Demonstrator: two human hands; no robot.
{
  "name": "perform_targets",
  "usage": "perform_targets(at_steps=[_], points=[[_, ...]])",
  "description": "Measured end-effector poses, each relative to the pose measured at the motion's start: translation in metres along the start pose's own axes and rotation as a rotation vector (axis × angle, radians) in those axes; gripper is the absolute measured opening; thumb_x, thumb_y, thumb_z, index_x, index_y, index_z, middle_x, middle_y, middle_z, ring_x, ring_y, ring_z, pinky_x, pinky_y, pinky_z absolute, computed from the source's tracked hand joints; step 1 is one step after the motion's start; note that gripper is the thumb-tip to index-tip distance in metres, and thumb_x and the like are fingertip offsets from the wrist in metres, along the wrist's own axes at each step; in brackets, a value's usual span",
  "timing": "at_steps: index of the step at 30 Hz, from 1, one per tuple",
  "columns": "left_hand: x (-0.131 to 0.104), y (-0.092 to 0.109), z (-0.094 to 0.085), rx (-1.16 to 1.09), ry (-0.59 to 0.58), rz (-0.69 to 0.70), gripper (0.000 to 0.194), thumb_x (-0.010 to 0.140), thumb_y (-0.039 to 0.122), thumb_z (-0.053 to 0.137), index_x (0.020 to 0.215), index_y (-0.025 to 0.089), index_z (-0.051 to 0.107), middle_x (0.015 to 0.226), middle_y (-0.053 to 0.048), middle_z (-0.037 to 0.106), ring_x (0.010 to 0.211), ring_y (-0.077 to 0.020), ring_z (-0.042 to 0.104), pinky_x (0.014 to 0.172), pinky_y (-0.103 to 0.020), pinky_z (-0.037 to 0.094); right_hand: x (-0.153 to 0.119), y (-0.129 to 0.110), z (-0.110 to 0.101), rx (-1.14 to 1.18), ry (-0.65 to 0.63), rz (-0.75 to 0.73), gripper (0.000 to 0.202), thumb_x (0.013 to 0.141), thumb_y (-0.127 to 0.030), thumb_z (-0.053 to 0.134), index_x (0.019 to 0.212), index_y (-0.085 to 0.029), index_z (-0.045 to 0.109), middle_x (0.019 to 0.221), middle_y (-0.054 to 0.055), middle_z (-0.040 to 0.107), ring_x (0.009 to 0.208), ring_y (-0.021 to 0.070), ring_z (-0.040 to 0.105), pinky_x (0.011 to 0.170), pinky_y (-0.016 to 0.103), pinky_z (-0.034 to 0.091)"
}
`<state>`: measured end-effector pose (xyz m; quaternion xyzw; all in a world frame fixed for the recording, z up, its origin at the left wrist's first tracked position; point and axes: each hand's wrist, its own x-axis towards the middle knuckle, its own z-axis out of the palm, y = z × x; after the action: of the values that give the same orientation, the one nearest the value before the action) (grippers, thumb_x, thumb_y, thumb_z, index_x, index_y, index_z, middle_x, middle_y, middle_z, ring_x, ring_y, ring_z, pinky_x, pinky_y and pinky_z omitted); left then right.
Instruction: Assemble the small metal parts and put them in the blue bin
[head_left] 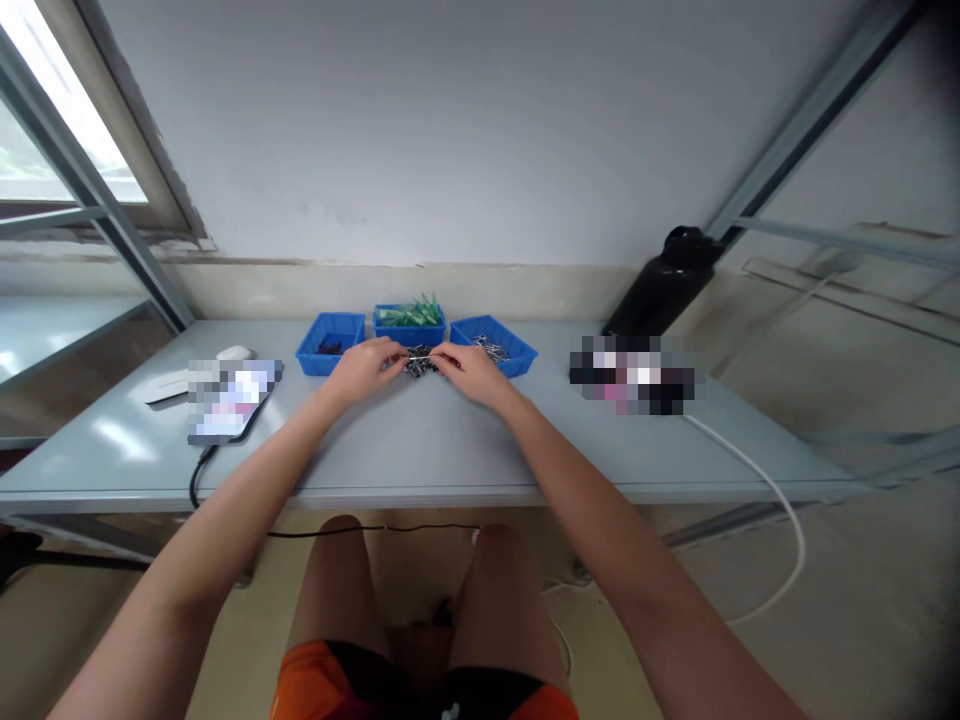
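My left hand (367,368) and my right hand (474,372) meet over the middle of the table, both with fingers pinched. A thin, silvery, rod-like piece (420,357) spans the gap between their fingertips, one end in each hand; its exact kind is too small to tell. Just beneath it lies a pile of small dark and silver parts (421,369). Behind my hands stand three blue bins: the left bin (313,364) holds small dark pieces, the middle bin (409,336) green slender pieces (412,313), the right bin (519,367) small silvery metal pieces (490,347).
On the left of the table (420,450) are a phone (236,400) with a black cable and a white rounded object (235,353). At the right, a black bottle (664,285) stands behind a blurred-out object (634,378) with a white cable (757,470). A wall closes the back.
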<state>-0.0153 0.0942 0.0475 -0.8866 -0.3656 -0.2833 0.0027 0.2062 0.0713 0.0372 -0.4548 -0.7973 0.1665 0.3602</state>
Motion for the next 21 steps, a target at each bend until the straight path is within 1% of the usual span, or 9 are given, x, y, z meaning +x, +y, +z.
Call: perform_targets(at_steps=[3, 7, 11, 15, 18, 21], points=[[-0.0001, -0.0023, 0.0008, 0.012, -0.026, 0.027, 0.024, 0.092, 0.03, 0.05, 0.093, 0.018, 0.07, 0.087, -0.006, 0.068, 0.08, -0.0175, 0.062, 0.069, -0.026, 0.045, 0.0004, 0.0014, 0.0004, 0.01, 0.003, -0.015, 0.027, 0.092, -0.035, 0.046, 0.092, -0.017, 0.066, 0.076, 0.003, 0.066, 0.066, 0.0147, 0.055, 0.069, 0.027, 0.038], [0.0008, -0.004, 0.0009, 0.002, -0.048, 0.012, 0.023, 0.09, 0.03, 0.052, 0.094, 0.018, 0.071, 0.089, -0.005, 0.068, 0.08, -0.0173, 0.062, 0.069, -0.027, 0.046, 0.0006, 0.0026, 0.0007, 0.014, 0.025, -0.022, 0.027, 0.092, -0.036, 0.047, 0.091, -0.017, 0.066, 0.075, 0.003, 0.065, 0.065, 0.0144, 0.054, 0.068, 0.026, 0.038], [0.0016, -0.003, 0.0002, 0.012, -0.069, 0.026, 0.023, 0.089, 0.028, 0.051, 0.094, 0.018, 0.071, 0.089, -0.006, 0.068, 0.083, -0.0176, 0.063, 0.07, -0.026, 0.046, -0.0005, 0.0022, -0.0005, 0.01, 0.025, -0.026, 0.028, 0.092, -0.037, 0.045, 0.091, -0.018, 0.066, 0.074, 0.003, 0.065, 0.065, 0.0145, 0.053, 0.068, 0.026, 0.038], [0.0014, -0.0033, 0.0006, 0.012, -0.074, 0.022, 0.023, 0.089, 0.029, 0.051, 0.094, 0.019, 0.071, 0.09, -0.005, 0.068, 0.082, -0.0174, 0.062, 0.07, -0.026, 0.046, -0.0007, 0.0025, -0.0004, 0.008, 0.023, -0.027, 0.029, 0.093, -0.037, 0.045, 0.092, -0.018, 0.066, 0.076, 0.003, 0.066, 0.066, 0.0147, 0.055, 0.069, 0.027, 0.039], [0.001, -0.0064, 0.0021, 0.005, -0.074, 0.048, 0.021, 0.089, 0.027, 0.051, 0.094, 0.02, 0.07, 0.091, -0.005, 0.068, 0.083, -0.017, 0.062, 0.071, -0.026, 0.046, -0.0001, 0.0048, 0.0027, 0.005, 0.021, -0.006, 0.029, 0.093, -0.037, 0.045, 0.094, -0.018, 0.067, 0.073, 0.002, 0.065, 0.065, 0.0148, 0.055, 0.068, 0.026, 0.039], [0.0008, -0.0083, 0.0022, 0.016, -0.064, 0.049, 0.02, 0.088, 0.025, 0.052, 0.092, 0.02, 0.07, 0.089, -0.005, 0.068, 0.081, -0.0168, 0.062, 0.07, -0.025, 0.046, 0.0004, 0.0077, 0.0062, -0.007, -0.016, -0.002, 0.028, 0.093, -0.035, 0.046, 0.094, -0.018, 0.067, 0.07, 0.001, 0.063, 0.066, 0.015, 0.056, 0.067, 0.025, 0.039]])
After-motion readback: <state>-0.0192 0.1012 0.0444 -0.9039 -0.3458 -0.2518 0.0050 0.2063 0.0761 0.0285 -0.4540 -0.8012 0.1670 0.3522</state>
